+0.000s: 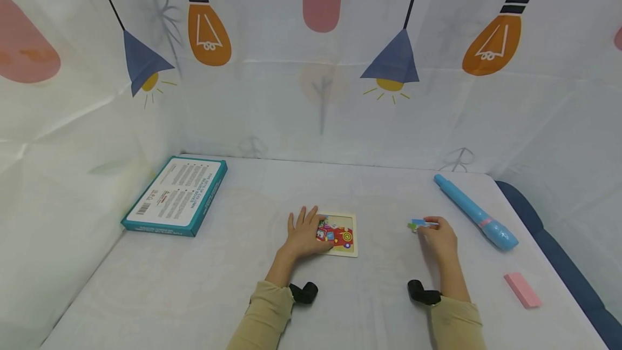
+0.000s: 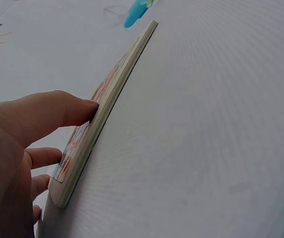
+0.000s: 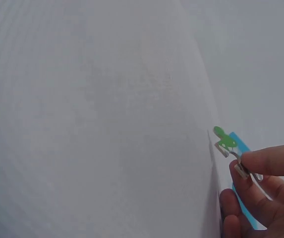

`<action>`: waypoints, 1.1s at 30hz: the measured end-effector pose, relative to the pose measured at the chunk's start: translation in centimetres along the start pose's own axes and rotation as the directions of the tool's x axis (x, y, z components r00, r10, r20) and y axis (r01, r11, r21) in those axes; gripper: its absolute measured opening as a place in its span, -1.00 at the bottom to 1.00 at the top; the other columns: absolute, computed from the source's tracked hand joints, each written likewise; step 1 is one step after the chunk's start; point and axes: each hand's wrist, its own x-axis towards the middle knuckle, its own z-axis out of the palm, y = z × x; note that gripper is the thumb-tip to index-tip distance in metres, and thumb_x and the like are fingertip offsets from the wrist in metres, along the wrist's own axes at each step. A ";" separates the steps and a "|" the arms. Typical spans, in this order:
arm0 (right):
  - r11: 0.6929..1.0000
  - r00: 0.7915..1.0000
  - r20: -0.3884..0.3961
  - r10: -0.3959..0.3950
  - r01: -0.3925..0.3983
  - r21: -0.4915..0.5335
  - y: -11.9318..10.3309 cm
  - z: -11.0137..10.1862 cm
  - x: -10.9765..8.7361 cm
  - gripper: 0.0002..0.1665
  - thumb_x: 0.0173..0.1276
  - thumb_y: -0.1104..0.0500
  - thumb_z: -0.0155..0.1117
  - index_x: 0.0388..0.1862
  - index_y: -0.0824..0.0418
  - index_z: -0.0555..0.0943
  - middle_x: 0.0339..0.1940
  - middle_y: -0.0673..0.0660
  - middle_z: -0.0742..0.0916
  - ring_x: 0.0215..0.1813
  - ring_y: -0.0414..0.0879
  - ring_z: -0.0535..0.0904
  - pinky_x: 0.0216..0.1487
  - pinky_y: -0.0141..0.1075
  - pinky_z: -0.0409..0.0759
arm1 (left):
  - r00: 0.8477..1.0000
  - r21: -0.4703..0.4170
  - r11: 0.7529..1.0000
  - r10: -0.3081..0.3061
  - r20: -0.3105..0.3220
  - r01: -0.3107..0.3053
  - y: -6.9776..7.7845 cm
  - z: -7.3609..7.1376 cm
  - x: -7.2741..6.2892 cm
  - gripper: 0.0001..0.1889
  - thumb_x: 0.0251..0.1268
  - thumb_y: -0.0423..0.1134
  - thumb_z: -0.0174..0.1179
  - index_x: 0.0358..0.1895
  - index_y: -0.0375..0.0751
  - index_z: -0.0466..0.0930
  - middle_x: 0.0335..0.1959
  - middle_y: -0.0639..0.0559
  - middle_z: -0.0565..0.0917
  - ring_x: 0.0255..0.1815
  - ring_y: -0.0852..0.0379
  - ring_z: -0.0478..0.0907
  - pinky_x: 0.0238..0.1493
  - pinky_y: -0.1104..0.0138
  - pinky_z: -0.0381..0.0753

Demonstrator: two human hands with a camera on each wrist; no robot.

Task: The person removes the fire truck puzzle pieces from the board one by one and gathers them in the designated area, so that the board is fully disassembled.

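Observation:
A small jigsaw puzzle (image 1: 346,237) in a pale wooden tray lies on the table, with a red fire engine picture on it. My left hand (image 1: 303,235) rests across its left side, fingers spread, and covers part of the picture. The thumb (image 2: 72,110) presses near the tray's edge in the left wrist view. Farther right, my right hand (image 1: 439,239) pinches a puzzle piece (image 1: 417,224) between thumb and fingers, just above the table. Green and blue show on that piece, though the fingers hide part of it.
A teal-edged box (image 1: 177,196) lies at the table's left. On the right are a light blue tube-shaped object (image 1: 473,210), narrow at one end, and a pink block (image 1: 522,290). A printed white curtain (image 1: 272,107) hangs behind the table (image 1: 204,290). Something dark blue (image 1: 559,253) stands beyond the right edge.

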 end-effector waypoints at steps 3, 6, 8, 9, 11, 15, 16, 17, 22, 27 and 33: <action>1.000 1.000 -0.005 0.009 -0.009 0.001 0.3 -0.3 0.1 -0.50 0.25 0.18 0.07 0.14 0.38 0.38 -0.03 0.38 0.50 -0.04 0.17 0.40 -0.18 -0.17 0.37 | 1.000 0.001 1.000 -0.002 0.000 0.002 0.0 0.0 0.0 -0.25 -0.05 0.12 0.25 0.27 -0.07 0.31 0.44 -0.09 0.10 0.47 -0.18 -0.18 0.32 -0.17 -0.35; 1.000 1.000 -0.013 0.015 -0.015 0.008 0.5 -0.5 0.2 -0.50 0.25 0.18 0.08 0.14 0.39 0.38 -0.03 0.39 0.51 -0.05 0.17 0.41 -0.21 -0.19 0.39 | 1.000 -0.001 1.000 0.000 0.000 0.000 0.0 0.1 0.0 -0.25 -0.04 0.12 0.25 0.28 -0.07 0.31 0.44 -0.10 0.09 0.47 -0.18 -0.18 0.32 -0.17 -0.36; 1.000 1.000 -0.015 0.016 -0.016 0.005 0.6 -0.6 0.3 -0.50 0.25 0.19 0.08 0.14 0.40 0.38 -0.04 0.39 0.51 -0.07 0.17 0.41 -0.24 -0.20 0.39 | 1.000 0.004 1.000 -0.001 0.001 0.001 0.0 0.1 0.1 -0.25 -0.04 0.12 0.25 0.28 -0.07 0.31 0.45 -0.09 0.09 0.47 -0.18 -0.18 0.32 -0.17 -0.36; 1.000 1.000 -0.015 0.018 -0.018 0.003 0.6 -0.6 0.3 -0.51 0.26 0.20 0.08 0.14 0.40 0.38 -0.05 0.39 0.51 -0.08 0.16 0.41 -0.24 -0.20 0.39 | 1.000 0.006 1.000 -0.001 0.001 0.000 -0.1 0.1 0.1 -0.25 -0.04 0.13 0.25 0.28 -0.07 0.31 0.45 -0.09 0.09 0.47 -0.18 -0.18 0.32 -0.17 -0.35; 1.000 1.000 -0.014 0.014 -0.014 -0.007 0.6 -0.6 0.3 -0.51 0.26 0.20 0.07 0.14 0.42 0.37 -0.06 0.40 0.50 -0.08 0.18 0.40 -0.22 -0.16 0.41 | 1.000 0.004 1.000 0.000 -0.001 0.000 0.0 0.0 0.0 -0.25 -0.04 0.12 0.25 0.27 -0.07 0.31 0.44 -0.10 0.10 0.47 -0.19 -0.18 0.32 -0.17 -0.35; 0.998 0.999 -0.027 -0.020 0.019 -0.054 0.4 -0.6 0.3 -0.53 0.25 0.23 0.06 0.11 0.46 0.38 -0.08 0.43 0.50 -0.08 0.23 0.40 -0.15 -0.04 0.42 | 1.000 -0.006 1.000 0.001 -0.002 -0.001 0.1 -0.1 0.0 -0.26 -0.04 0.10 0.25 0.27 -0.08 0.31 0.44 -0.11 0.10 0.47 -0.19 -0.19 0.33 -0.17 -0.37; 0.997 0.999 -0.035 -0.037 0.035 -0.075 0.4 -0.6 0.3 -0.53 0.24 0.24 0.06 0.10 0.47 0.39 -0.09 0.43 0.50 -0.09 0.24 0.41 -0.15 -0.02 0.41 | 1.000 -0.008 1.000 0.000 -0.001 0.000 0.1 -0.1 0.0 -0.26 -0.04 0.10 0.25 0.27 -0.08 0.31 0.44 -0.11 0.10 0.47 -0.19 -0.19 0.33 -0.17 -0.37; 0.994 0.998 -0.044 -0.052 0.047 -0.097 0.4 -0.6 0.2 -0.55 0.24 0.25 0.06 0.08 0.48 0.40 -0.12 0.43 0.51 -0.11 0.24 0.41 -0.16 -0.02 0.40 | 1.000 -0.007 1.000 0.000 -0.001 0.000 0.1 -0.1 0.0 -0.26 -0.04 0.10 0.26 0.27 -0.09 0.31 0.44 -0.11 0.10 0.47 -0.19 -0.19 0.32 -0.17 -0.37; 0.978 0.993 -0.073 -0.097 0.082 -0.192 0.4 -0.5 0.3 -0.58 0.21 0.26 0.08 0.01 0.49 0.46 -0.24 0.39 0.51 -0.19 0.21 0.39 -0.24 -0.04 0.32 | 1.000 -0.005 1.000 -0.003 0.001 0.003 0.1 0.0 0.0 -0.25 -0.05 0.10 0.26 0.27 -0.08 0.31 0.44 -0.11 0.10 0.47 -0.19 -0.18 0.32 -0.17 -0.38; 0.963 0.989 -0.071 -0.132 0.111 -0.245 0.6 -0.4 0.6 -0.58 0.20 0.24 0.09 -0.01 0.48 0.48 -0.24 0.41 0.55 -0.18 0.26 0.43 -0.26 -0.01 0.34 | 1.000 -0.001 1.000 -0.012 0.004 0.012 0.1 0.0 0.0 -0.23 -0.05 0.10 0.26 0.29 -0.10 0.28 0.45 -0.09 0.09 0.47 -0.17 -0.19 0.33 -0.15 -0.38; 0.965 0.989 -0.081 -0.126 0.104 -0.240 0.7 -0.2 0.7 -0.57 0.20 0.25 0.11 0.04 0.44 0.43 -0.21 0.41 0.54 -0.17 0.28 0.42 -0.25 0.02 0.34 | 1.000 0.014 1.000 -0.024 0.005 0.024 0.0 0.0 0.1 -0.12 -0.05 0.13 0.26 0.37 -0.14 0.16 0.46 -0.12 0.05 0.47 -0.16 -0.18 0.34 -0.14 -0.36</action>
